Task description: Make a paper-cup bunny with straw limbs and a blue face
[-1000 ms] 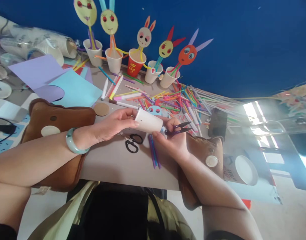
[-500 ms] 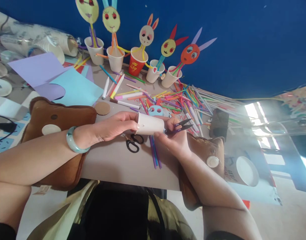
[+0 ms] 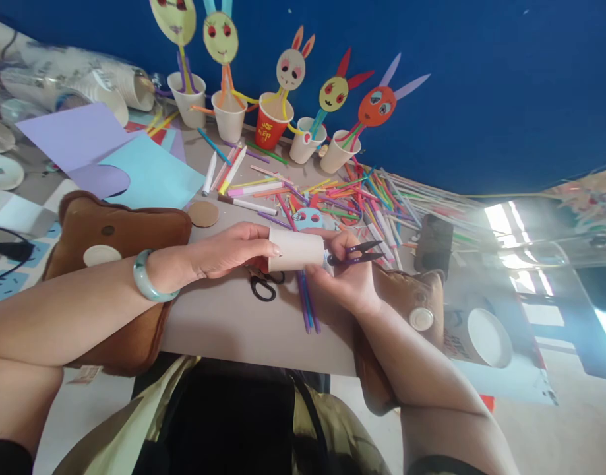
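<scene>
A white paper cup [image 3: 297, 250] lies on its side in the air above the table. My left hand [image 3: 233, 251] is closed round its left end, thumb on the near side. My right hand [image 3: 349, 274] holds small dark-bladed scissors [image 3: 357, 253], blades pointing right, and its fingers also touch the cup's right end. Below the cup, black-handled scissors [image 3: 263, 287] lie on the table, partly covered by my left hand and the cup. Purple and blue sticks [image 3: 308, 303] lie just under the cup. Behind it is a light-blue paper face [image 3: 307, 218].
Several paper cups with paper-faced figures [image 3: 290, 69] stand along the blue wall. Markers [image 3: 232, 170] and coloured sticks [image 3: 332, 201] cover the table's back. Brown cushions [image 3: 119, 231] lie under my forearms. A black phone [image 3: 434, 244] is at the right, coloured paper [image 3: 151, 173] at the left.
The cup has turned about its length, and the small mark on its side is now near my left thumb. The small scissors in my right hand have tilted slightly and shifted a little right.
</scene>
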`<state>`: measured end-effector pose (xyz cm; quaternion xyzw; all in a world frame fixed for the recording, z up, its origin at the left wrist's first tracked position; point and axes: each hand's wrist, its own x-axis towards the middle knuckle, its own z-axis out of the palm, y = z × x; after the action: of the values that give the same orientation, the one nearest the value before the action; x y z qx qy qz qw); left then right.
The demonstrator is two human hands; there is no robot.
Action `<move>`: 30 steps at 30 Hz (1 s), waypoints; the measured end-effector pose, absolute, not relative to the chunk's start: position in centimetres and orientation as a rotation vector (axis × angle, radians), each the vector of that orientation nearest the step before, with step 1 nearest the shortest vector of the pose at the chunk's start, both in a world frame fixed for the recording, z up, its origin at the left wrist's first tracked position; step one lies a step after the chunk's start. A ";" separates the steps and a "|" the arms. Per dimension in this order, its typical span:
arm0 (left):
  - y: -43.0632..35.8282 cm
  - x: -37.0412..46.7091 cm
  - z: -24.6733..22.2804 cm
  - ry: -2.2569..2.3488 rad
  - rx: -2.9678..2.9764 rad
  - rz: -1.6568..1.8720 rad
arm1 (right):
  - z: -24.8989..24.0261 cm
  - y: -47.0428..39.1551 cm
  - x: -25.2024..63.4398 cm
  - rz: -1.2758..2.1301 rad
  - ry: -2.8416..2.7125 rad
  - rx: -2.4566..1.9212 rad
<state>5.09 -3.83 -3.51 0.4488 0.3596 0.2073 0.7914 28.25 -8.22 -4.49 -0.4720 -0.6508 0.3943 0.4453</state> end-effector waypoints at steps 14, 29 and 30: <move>-3.5 4.8 -3.3 0.732 0.839 0.429 | -4.3 -8.2 28.3 0.981 -1.578 -1.145; -3.9 5.4 -2.4 0.725 0.775 0.480 | -4.9 -7.8 27.7 1.026 -1.526 -1.154; -3.8 5.4 -2.6 0.734 0.775 0.492 | -4.9 -7.6 27.7 1.011 -1.513 -1.165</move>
<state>5.39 -3.82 -2.59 0.3657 0.3460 0.2319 0.8323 27.66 -7.61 -4.92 -0.4756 -0.6178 0.4126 0.4711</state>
